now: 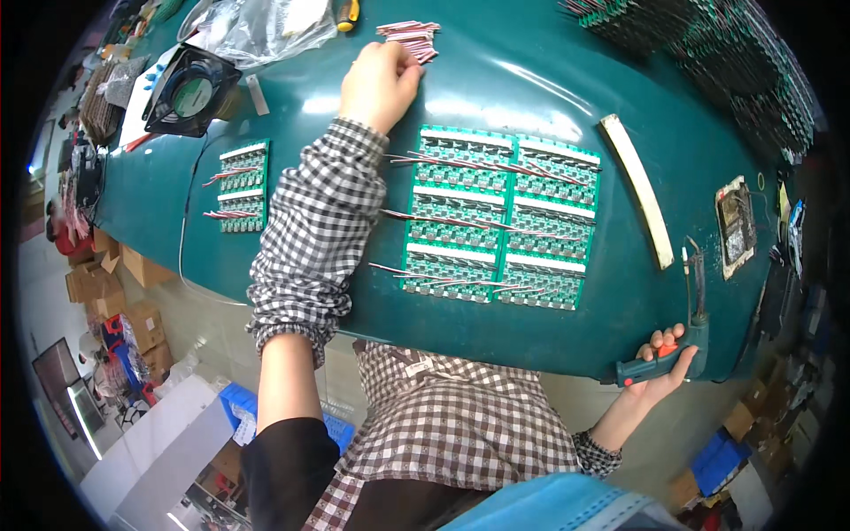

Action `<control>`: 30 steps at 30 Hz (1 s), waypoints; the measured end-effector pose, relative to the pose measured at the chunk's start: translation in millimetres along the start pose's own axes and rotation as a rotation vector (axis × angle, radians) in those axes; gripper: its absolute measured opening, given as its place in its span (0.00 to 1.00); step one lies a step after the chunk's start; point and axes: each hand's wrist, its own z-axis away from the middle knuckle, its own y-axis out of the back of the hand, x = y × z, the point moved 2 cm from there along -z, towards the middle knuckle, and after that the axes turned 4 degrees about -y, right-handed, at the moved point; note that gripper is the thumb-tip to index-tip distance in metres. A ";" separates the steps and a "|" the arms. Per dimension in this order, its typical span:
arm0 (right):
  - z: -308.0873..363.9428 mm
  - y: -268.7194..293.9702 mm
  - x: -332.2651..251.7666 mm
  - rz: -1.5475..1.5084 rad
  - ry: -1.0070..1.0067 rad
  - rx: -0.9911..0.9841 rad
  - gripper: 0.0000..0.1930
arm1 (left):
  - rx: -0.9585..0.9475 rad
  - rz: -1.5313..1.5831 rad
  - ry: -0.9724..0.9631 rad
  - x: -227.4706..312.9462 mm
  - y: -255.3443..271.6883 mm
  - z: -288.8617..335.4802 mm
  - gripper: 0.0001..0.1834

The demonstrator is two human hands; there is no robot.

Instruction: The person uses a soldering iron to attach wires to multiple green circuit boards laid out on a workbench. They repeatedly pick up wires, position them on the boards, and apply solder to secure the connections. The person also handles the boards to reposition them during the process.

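My left hand (381,88) reaches to the far side of the table, fingers curled together at the near edge of a pile of short red, white and dark wires (412,37). Whatever its fingertips hold is hidden. At the right front edge my right hand (660,367) grips a dark green soldering gun (699,334) with a red trigger, its tip pointing away from me. Between the hands lies a block of green circuit boards (505,208) in two columns, with wires laid across them. A smaller board panel (242,190) with wires lies left of my left forearm.
A black fan (190,91) stands at the back left, beside a clear plastic bag (266,31) and a yellow-handled tool (348,15). To the right are a pale curved strip (637,190) and a worn tray (734,226). Stacked boards (735,62) fill the far right.
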 end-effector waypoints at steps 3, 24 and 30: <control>-0.2 3.1 -1.1 0.007 -0.003 0.015 0.19 | -0.001 0.018 -0.062 0.5 -4.9 6.7 0.08; -7.1 6.3 6.9 0.070 0.041 -0.030 0.22 | -0.112 0.268 -0.009 9.2 22.9 10.6 0.11; 9.0 -27.1 7.8 0.040 0.100 -0.127 0.23 | -0.264 0.904 0.194 148.7 61.0 106.7 0.04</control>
